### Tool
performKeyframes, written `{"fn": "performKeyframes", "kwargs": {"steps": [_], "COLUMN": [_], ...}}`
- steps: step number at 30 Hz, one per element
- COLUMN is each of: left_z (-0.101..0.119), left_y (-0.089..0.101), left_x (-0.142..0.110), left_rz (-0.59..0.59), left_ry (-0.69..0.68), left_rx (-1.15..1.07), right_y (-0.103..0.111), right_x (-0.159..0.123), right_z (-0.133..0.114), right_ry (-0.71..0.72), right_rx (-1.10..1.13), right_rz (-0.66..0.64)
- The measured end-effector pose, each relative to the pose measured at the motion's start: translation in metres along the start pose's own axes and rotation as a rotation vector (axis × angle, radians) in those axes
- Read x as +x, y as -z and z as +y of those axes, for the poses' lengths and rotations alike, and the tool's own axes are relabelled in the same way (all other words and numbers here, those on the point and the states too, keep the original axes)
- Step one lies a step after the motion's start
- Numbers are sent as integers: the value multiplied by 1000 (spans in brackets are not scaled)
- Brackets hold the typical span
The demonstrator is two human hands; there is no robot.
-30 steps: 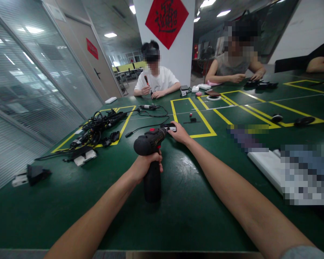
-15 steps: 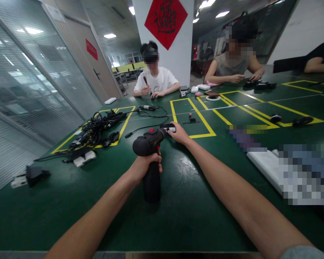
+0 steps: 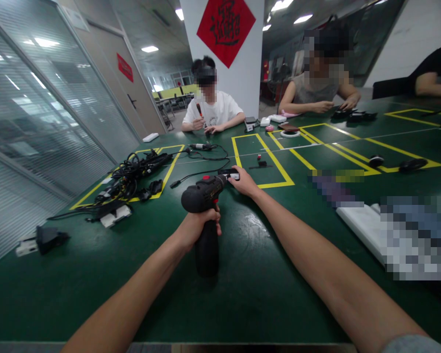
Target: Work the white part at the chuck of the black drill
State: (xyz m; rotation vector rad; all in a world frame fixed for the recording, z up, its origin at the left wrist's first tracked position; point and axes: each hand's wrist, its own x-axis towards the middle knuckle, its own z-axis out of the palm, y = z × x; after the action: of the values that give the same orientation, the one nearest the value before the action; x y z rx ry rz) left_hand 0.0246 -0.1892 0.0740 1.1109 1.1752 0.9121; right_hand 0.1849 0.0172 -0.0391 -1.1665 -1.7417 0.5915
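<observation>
A black cordless drill (image 3: 207,245) with a red switch on top stands upright on its battery end on the green table (image 3: 264,304). My left hand (image 3: 202,225) is closed around its handle, just under the motor body. The chuck points away from me and to the right. Just beyond it, my right hand (image 3: 244,182) grips a small black and white device (image 3: 231,174) from the right side. The drill's nose meets or overlaps the device; whether a bit touches it, I cannot tell.
Tangled black cables (image 3: 132,171) lie at the left, near black-and-white adapters (image 3: 115,214). Yellow tape (image 3: 275,186) marks rectangles on the table, one around a small black part (image 3: 262,163). Two people (image 3: 213,108) sit across, one holding a screwdriver (image 3: 199,110). A white blurred-out item (image 3: 356,225) lies right.
My hands, the drill and the small device have hardly moved. Across the table, the person's screwdriver has shifted very slightly.
</observation>
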Motion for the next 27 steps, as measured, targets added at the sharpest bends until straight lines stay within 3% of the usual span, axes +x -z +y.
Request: {"fn": "performKeyframes", "kwargs": {"steps": [27], "left_z": [-1], "left_y": [1], "left_x": [0], "left_rz": [-1], "left_ry": [21], "left_rx": [0], "right_y": [0], "right_x": [0], "right_z": [-2], "right_ry": [12], "right_rx": [0], "right_rz": [1]}}
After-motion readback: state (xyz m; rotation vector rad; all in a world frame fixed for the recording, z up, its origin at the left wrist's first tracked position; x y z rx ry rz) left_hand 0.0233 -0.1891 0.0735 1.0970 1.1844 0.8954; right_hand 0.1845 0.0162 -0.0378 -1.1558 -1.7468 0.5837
